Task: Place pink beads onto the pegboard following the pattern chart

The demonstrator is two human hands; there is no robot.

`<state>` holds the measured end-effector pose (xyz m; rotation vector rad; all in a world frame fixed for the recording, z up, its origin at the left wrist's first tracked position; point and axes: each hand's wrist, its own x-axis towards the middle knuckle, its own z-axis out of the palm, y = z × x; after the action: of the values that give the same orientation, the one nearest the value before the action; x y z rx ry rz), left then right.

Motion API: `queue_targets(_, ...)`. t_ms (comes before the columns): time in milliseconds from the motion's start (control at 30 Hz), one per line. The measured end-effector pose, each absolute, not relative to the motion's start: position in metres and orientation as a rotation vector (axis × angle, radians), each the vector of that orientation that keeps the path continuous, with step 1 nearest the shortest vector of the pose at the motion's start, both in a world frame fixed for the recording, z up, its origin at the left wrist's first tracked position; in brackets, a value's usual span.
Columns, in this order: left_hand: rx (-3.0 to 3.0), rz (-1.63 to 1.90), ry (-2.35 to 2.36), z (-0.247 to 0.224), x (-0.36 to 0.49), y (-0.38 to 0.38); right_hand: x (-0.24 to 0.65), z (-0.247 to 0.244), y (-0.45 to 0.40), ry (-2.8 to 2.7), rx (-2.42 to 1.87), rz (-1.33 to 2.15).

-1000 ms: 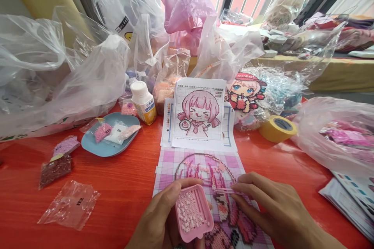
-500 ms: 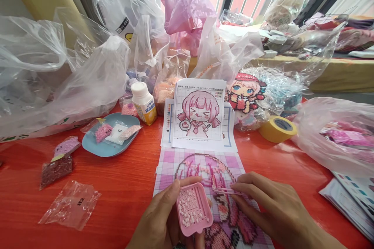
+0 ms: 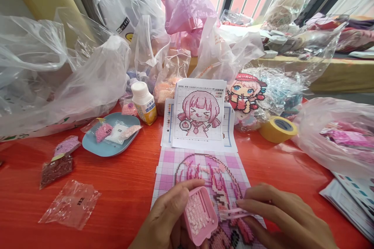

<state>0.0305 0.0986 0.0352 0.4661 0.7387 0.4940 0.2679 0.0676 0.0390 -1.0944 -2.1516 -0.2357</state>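
Note:
My left hand [image 3: 168, 216] holds a small pink tray [image 3: 214, 218] of white and pale pink beads, tilted over the lower part of the pegboard. Between the fingers of my right hand [image 3: 280, 212] are pink tweezers [image 3: 235, 213], their tips low over the bead picture just right of the tray. The pegboard [image 3: 166, 167] lies on the red table, partly covered with pink, dark and pale beads. Behind it a printed pattern sheet [image 3: 200, 114] of a pink-haired figure leans upright. Both hands hide parts of the board.
A blue plate [image 3: 87, 144] with bead packets, a white bottle [image 3: 143, 103] and yellow tape [image 3: 277, 129] stand around the board. Bead bags [image 3: 57, 171] and an emptied-looking bag [image 3: 71, 205] lie left. Plastic bags [image 3: 336, 124] crowd the back and right.
The tray in my left hand has shifted slightly right and down and is tilted more. My right hand with the tweezers has moved down and a little right.

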Motion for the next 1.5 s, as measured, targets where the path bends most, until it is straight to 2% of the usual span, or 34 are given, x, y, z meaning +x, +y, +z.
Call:
queue_targets(667, 0.453, 0.507, 0.693, 0.026, 0.035, 0.09, 0.258, 0.041, 0.065, -2.16, -1.061, -0.073)
queue_targets(1167, 0.36, 0.557, 0.707, 0.038, 0.037, 0.099, 0.274, 0.037, 0.069, -2.132, -1.157, -0.287)
queue_targets(1500, 0.119, 0.524, 0.748, 0.037, 0.039, 0.104, 0.284, 0.012, 0.07, -2.234, -1.249, -0.073)
